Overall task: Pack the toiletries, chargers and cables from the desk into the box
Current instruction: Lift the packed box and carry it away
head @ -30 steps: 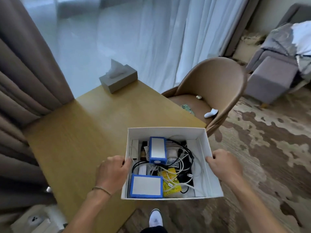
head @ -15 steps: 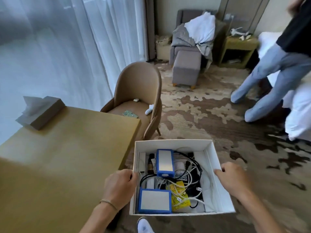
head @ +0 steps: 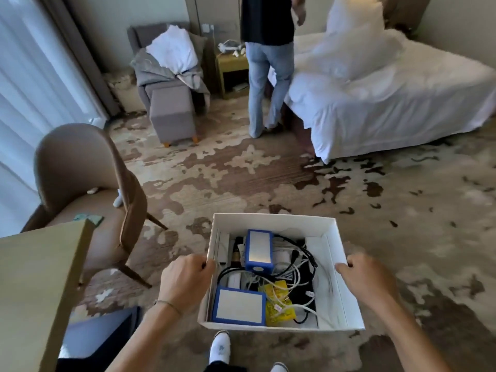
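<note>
I hold a white open box (head: pixel 273 220) in the air above the carpet, away from the desk (head: pixel 35 285). My left hand (head: pixel 185 281) grips its left wall, my right hand (head: pixel 367 280) grips its right wall. Inside lie two blue-edged packs (head: pixel 259 249), a tangle of white and black cables (head: pixel 295 272), a yellow packet (head: pixel 279 304) and a dark bottle (head: pixel 237 251).
The desk corner is at the lower left, with a brown chair (head: pixel 88 189) behind it. A grey armchair with ottoman (head: pixel 171 114) stands at the back. Another person (head: pixel 268 63) stands by the white bed (head: pixel 389 89). Patterned carpet lies ahead.
I have turned right, away from the desk, carrying the box with both hands. The tissue box has left the view, and the bed and the standing person have come into sight.
</note>
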